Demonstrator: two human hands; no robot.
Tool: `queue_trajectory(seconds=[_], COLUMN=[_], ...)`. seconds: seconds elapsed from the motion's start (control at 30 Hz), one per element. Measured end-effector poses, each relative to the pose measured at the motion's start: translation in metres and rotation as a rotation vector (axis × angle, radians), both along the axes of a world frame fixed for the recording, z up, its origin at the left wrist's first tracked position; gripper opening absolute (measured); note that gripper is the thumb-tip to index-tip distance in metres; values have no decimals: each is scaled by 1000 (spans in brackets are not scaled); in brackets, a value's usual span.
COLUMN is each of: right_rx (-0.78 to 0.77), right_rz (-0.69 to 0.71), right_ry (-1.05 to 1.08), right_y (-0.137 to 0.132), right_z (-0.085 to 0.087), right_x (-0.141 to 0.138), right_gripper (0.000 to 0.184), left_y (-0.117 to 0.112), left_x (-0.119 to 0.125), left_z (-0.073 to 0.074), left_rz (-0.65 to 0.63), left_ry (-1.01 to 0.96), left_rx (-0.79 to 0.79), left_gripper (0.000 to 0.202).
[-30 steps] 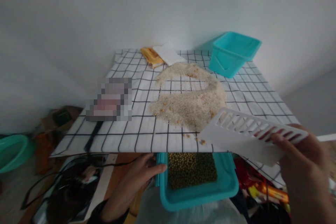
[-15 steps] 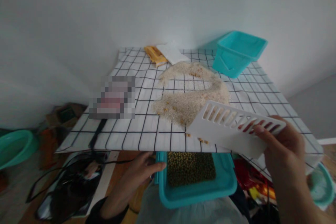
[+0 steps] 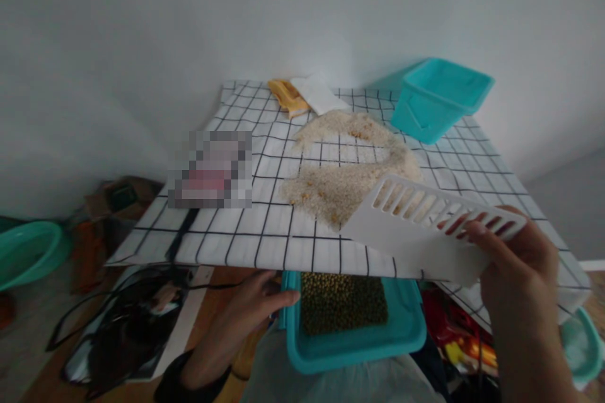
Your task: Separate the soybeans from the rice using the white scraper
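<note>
My left hand (image 3: pixel 250 305) is closed on the left rim of a teal plastic bin (image 3: pixel 359 349), held below the table's front edge. Small greenish-yellow beans (image 3: pixel 350 308) lie in the bin. In my right hand (image 3: pixel 517 261) is a white slotted plastic piece (image 3: pixel 416 242), gripped by its right end and standing on its long edge near the front of the table. Behind its left end spreads a pile of pale, sand-like grains (image 3: pixel 326 192), curving in a C shape, with a few yellow beans among them.
A second teal bin (image 3: pixel 437 107) stands at the back right of the checkered tablecloth (image 3: pixel 265 227). A yellow packet (image 3: pixel 287 97) and a white packet (image 3: pixel 319 96) lie at the back. A blurred-out object (image 3: pixel 212 170) is at the left. A green basin (image 3: pixel 31 255) sits on the floor.
The few yellow beans in front of the white slotted piece at the table's edge no longer show. The view has shifted slightly; my left hand keeps its hold on the bin.
</note>
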State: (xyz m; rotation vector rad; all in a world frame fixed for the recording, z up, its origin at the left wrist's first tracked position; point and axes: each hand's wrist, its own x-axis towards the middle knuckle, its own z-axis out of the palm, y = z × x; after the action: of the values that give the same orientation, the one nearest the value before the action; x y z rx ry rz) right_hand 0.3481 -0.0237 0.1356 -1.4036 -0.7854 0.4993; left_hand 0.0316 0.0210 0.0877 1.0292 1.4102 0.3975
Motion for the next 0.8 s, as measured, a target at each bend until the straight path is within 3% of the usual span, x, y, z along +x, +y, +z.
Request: queue_trajectory(seconds=[0.37, 0.8], right_rx=[15, 35], right_rz=[-66, 10], right_ry=[8, -14], right_y=[13, 18], right_z=[-3, -2], right_x=[-4, -7], right_gripper=[28, 25], left_y=[-1, 2], left_x=[1, -1], left_z=[-1, -1], left_rz=[17, -18], left_ry=[-27, 11], left_rx=[9, 9], left_gripper=[22, 25])
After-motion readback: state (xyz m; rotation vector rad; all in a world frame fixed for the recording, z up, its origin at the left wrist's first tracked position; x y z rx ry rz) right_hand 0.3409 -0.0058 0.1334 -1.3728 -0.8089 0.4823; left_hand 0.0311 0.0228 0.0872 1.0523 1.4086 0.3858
